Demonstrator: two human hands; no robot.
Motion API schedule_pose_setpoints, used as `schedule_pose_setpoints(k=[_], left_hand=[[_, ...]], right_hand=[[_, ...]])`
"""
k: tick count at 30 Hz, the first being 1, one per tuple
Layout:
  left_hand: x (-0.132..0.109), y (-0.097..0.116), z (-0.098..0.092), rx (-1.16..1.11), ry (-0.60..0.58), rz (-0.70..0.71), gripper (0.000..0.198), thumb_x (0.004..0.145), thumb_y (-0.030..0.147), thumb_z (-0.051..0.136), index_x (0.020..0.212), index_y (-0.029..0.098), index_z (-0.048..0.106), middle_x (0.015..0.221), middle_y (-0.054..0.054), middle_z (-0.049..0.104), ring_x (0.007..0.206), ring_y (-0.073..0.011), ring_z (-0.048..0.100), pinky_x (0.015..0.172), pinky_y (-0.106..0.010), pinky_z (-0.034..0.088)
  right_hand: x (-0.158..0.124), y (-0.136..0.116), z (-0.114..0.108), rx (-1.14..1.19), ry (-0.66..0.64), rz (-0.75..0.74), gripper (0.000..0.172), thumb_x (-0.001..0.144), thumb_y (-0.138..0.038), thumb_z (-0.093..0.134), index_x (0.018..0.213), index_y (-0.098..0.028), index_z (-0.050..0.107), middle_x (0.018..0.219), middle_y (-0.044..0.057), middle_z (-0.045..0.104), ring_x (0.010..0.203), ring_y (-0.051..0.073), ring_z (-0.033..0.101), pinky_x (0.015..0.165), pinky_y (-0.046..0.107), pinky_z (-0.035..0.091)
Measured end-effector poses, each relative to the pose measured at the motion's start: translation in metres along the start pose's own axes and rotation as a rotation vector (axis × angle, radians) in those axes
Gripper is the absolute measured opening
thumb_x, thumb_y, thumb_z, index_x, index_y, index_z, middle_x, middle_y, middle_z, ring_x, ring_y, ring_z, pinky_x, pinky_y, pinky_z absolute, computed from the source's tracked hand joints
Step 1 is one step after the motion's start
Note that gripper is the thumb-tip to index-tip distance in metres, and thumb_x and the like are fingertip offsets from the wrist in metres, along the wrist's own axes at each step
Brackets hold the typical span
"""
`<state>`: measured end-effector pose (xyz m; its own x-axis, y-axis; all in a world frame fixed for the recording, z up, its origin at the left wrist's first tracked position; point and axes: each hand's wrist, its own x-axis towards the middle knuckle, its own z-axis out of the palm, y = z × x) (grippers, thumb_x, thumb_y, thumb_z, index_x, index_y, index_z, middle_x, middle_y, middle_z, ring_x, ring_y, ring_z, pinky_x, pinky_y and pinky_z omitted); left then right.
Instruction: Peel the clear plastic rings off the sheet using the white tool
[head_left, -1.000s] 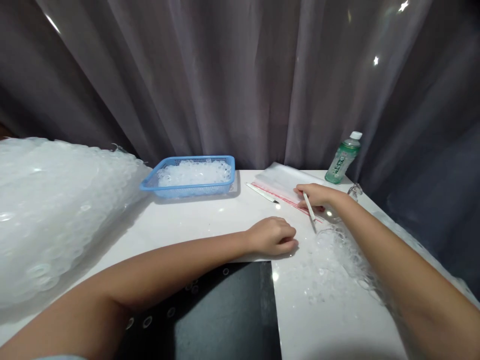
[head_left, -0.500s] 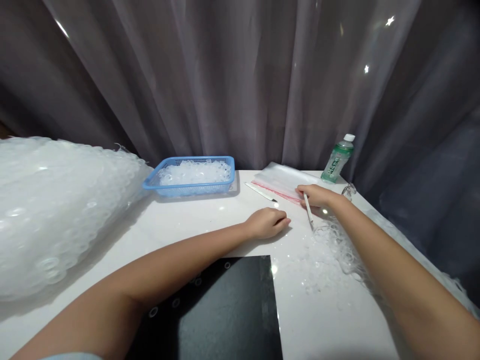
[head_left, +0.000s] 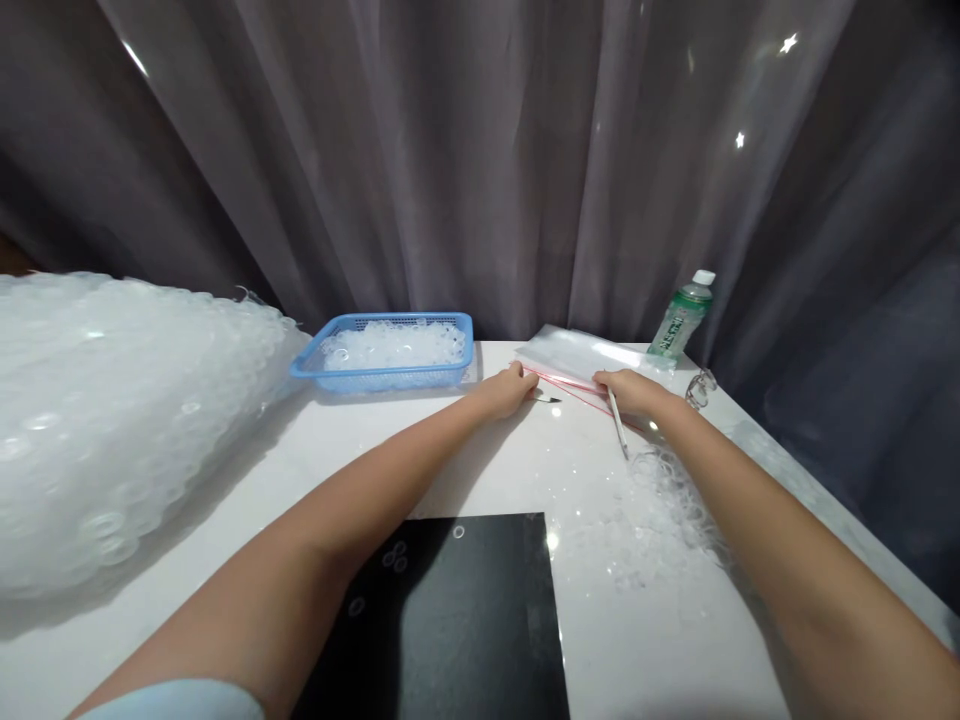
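Far left there's a huge pile of clear plastic rings (head_left: 127,430), still bulky, and next to it a blue plastic basket (head_left: 379,383) heaped with more of them. Left hand (head_left: 499,392) has moved up from mid-table since the last shot and now sits at the red-striped edge of a clear zip bag (head_left: 577,355), fingers down on the plastic. Can't really tell if it's pinching or just resting. It now covers most of a thin craft knife (head_left: 549,399), only the tip showing. Right hand (head_left: 631,392) is still curled around a white stick (head_left: 618,425), pressed on the bag's edge. The bag looks flat, maybe nothing in it, though glare makes that a guess. Loose rings (head_left: 667,500) lie below that hand, and a green-labelled plastic bottle (head_left: 679,318) stands behind.
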<state>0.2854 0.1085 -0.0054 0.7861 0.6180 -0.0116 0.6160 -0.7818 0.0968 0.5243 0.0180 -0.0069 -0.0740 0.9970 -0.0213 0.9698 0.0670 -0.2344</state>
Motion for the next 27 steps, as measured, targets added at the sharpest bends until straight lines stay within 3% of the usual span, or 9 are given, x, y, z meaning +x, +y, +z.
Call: schedule_pose_setpoints(k=[7,10,14,17,19,22,24,27], left_hand=[[0.016,-0.001,-0.012,0.061,-0.051,-0.001,0.03,0.088,0.036,0.036,0.103,0.015,0.05,0.097,-0.012,0.059,0.087,-0.0243,0.056,0.072,-0.033,0.042],[0.02,0.001,-0.02,0.065,-0.046,0.015,0.032,0.087,0.04,0.036,0.105,0.017,0.05,0.096,-0.01,0.061,0.085,-0.0232,0.058,0.069,-0.03,0.042],[0.017,0.007,-0.029,0.063,-0.041,0.044,0.032,0.085,0.041,0.041,0.103,0.019,0.054,0.096,-0.007,0.062,0.082,-0.0213,0.058,0.067,-0.028,0.04],[0.013,0.014,-0.038,0.061,-0.039,0.076,0.027,0.079,0.041,0.053,0.094,0.02,0.059,0.092,-0.006,0.062,0.082,-0.0211,0.058,0.066,-0.026,0.039],[0.012,0.017,-0.045,0.048,-0.024,0.098,0.026,0.077,0.042,0.056,0.091,0.021,0.061,0.089,-0.005,0.063,0.083,-0.0204,0.058,0.066,-0.025,0.038],[0.013,0.018,-0.056,0.018,-0.004,0.136,0.03,0.076,0.047,0.056,0.091,0.021,0.06,0.088,-0.003,0.064,0.086,-0.0192,0.057,0.067,-0.023,0.038],[0.012,0.016,-0.059,-0.057,0.052,0.05,0.04,0.08,0.054,0.047,0.099,0.02,0.057,0.095,-0.005,0.064,0.091,-0.0202,0.057,0.071,-0.025,0.04],[0.006,0.015,-0.047,-0.205,0.14,-0.271,0.061,0.088,0.059,0.017,0.117,0.014,0.047,0.113,-0.014,0.058,0.104,-0.0257,0.054,0.081,-0.033,0.041]], right_hand=[[0.001,-0.013,-0.005,0.143,0.042,0.003,0.024,0.067,-0.032,0.061,0.086,-0.018,0.055,0.086,0.006,0.063,0.071,0.017,0.056,0.064,0.026,0.039],[0.002,-0.024,-0.012,0.294,0.14,-0.039,0.024,0.079,-0.039,0.05,0.089,-0.018,0.057,0.102,0.008,0.062,0.084,0.018,0.058,0.072,0.028,0.042],[0.004,-0.038,-0.024,0.495,0.305,-0.057,0.029,0.081,-0.043,0.049,0.085,-0.018,0.063,0.098,0.008,0.064,0.088,0.022,0.058,0.078,0.034,0.042],[0.009,-0.047,-0.029,0.4,0.198,-0.087,0.024,0.07,-0.037,0.065,0.087,-0.02,0.067,0.096,0.008,0.065,0.088,0.023,0.058,0.081,0.035,0.039],[0.014,-0.051,-0.03,0.375,0.109,-0.118,0.019,0.062,-0.029,0.072,0.078,-0.02,0.069,0.087,0.007,0.066,0.086,0.024,0.057,0.081,0.035,0.038],[0.019,-0.048,-0.029,0.441,0.082,-0.1,0.004,0.06,-0.021,0.07,0.062,-0.019,0.067,0.073,0.005,0.065,0.081,0.023,0.057,0.081,0.035,0.037],[0.018,-0.036,-0.029,0.528,0.106,-0.057,0.004,0.061,-0.018,0.067,0.058,-0.018,0.064,0.072,0.005,0.064,0.082,0.023,0.057,0.081,0.035,0.037],[0.006,-0.011,-0.026,0.735,0.174,0.06,0.005,0.065,-0.02,0.065,0.062,-0.019,0.061,0.077,0.006,0.065,0.084,0.023,0.057,0.079,0.035,0.042]])
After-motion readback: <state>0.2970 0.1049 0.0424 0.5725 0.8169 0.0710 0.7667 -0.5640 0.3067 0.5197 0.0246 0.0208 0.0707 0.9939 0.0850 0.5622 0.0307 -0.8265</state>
